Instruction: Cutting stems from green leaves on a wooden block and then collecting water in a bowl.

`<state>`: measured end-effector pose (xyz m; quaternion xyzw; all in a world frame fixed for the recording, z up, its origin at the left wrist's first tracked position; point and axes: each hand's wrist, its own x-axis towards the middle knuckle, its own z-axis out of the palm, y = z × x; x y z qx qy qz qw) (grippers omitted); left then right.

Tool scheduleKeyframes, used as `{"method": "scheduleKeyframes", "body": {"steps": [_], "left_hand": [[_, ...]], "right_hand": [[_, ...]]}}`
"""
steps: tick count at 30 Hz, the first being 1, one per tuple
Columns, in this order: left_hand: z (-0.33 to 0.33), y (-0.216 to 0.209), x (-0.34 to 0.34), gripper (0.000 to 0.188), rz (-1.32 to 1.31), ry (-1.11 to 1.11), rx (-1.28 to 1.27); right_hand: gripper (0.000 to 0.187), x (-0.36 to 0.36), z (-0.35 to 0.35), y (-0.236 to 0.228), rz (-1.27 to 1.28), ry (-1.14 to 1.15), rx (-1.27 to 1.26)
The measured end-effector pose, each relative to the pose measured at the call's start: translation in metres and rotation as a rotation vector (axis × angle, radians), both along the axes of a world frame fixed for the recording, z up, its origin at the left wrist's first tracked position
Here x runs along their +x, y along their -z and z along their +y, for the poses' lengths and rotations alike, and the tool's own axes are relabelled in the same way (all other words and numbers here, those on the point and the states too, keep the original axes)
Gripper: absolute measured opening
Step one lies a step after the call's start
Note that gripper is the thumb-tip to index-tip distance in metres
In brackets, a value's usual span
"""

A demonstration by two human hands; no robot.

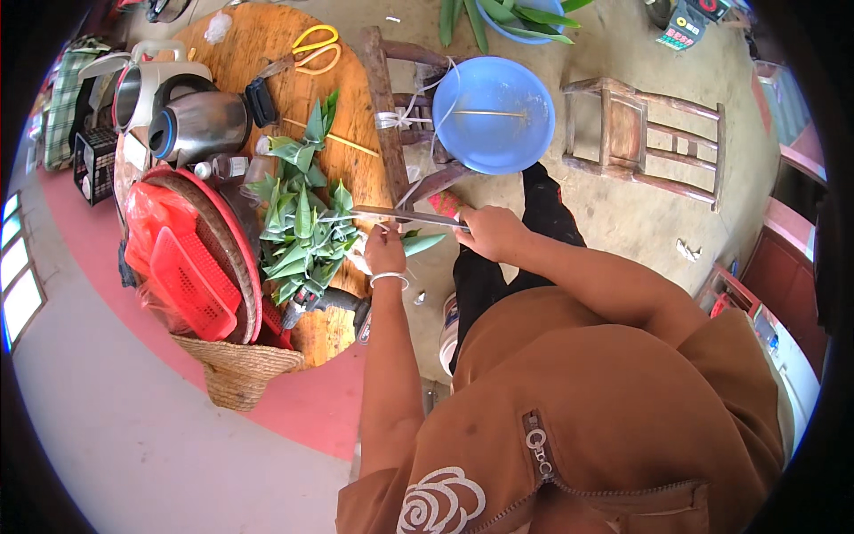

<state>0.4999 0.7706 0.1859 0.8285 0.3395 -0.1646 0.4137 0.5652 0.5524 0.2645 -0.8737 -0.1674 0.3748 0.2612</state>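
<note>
At the right edge of the round wooden table, my left hand (385,249) is closed on a green leaf (423,243), whose pointed tip sticks out to the right. My right hand (492,234) is wrapped around one end of a long, narrow knife (409,215). Its greyish blade runs left, just above my left hand, toward the leaves. A heap of cut green leaves (298,240) lies on the table beside my left hand. My fingers partly hide the held leaf and the knife's handle.
Left on the wooden table (356,80) are a steel kettle (209,125), red baskets (191,276), yellow scissors (316,49) and a power drill (334,303). A blue basin (494,116) with a thin stick sits ahead on a wooden chair. Another wooden chair (649,133) stands right.
</note>
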Motion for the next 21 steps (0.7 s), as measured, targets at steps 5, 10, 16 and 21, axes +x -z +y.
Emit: {"method": "scheduleKeyframes", "body": {"steps": [5,10,16,21], "left_hand": [[0.006,0.0,0.012,0.023,-0.034,0.053,0.05],[0.0,-0.021,0.03,0.026,0.153,0.234,0.196],[-0.008,-0.034,0.041,0.035,0.266,0.391,0.283],[-0.007,-0.022,0.036,0.036,0.24,0.423,0.294]], "right_hand": [[0.031,-0.009,0.012,0.014,-0.021,0.094,0.019],[0.029,-0.007,0.015,0.01,-0.003,0.089,-0.058],[0.029,-0.005,0.014,-0.004,0.026,0.055,-0.11],[0.029,-0.002,0.017,-0.014,0.034,0.037,-0.137]]}}
